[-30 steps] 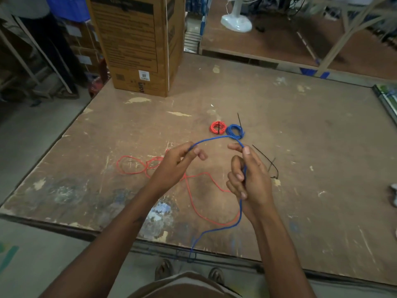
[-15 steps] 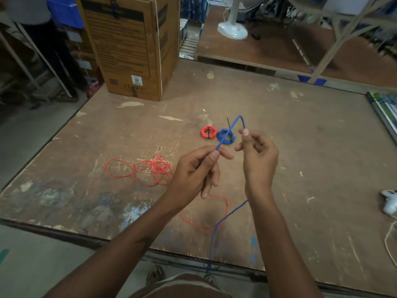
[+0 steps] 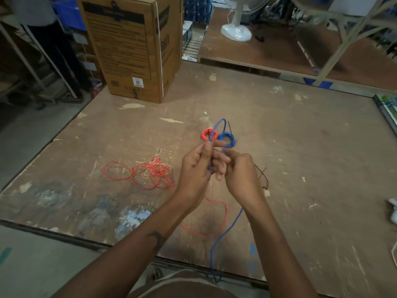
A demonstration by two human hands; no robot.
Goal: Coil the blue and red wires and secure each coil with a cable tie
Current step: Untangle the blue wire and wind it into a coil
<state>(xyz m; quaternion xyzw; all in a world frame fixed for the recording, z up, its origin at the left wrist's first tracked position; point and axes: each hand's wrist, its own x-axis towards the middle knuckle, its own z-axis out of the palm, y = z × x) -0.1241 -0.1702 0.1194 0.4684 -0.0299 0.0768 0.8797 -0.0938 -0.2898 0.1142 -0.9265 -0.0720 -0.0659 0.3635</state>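
A loose blue wire runs from the table's front edge up into both hands and forms a small loop above them. My left hand pinches that wire between thumb and fingers. My right hand is close against it, fingers curled round the same wire. A loose red wire lies tangled on the table to the left, its tail curving under my wrists. Behind my hands sit a small red coil and a small blue coil, each tied with a black cable tie. A loose black cable tie lies right of my right hand.
A large cardboard box stands at the table's back left corner. A white fan base sits on another table behind. A white object lies at the right edge. A person stands at the far left.
My two hands have come together, from apart to touching. The blue wire's span between them has shortened into a small loop above my fingers. The view has shifted a little.
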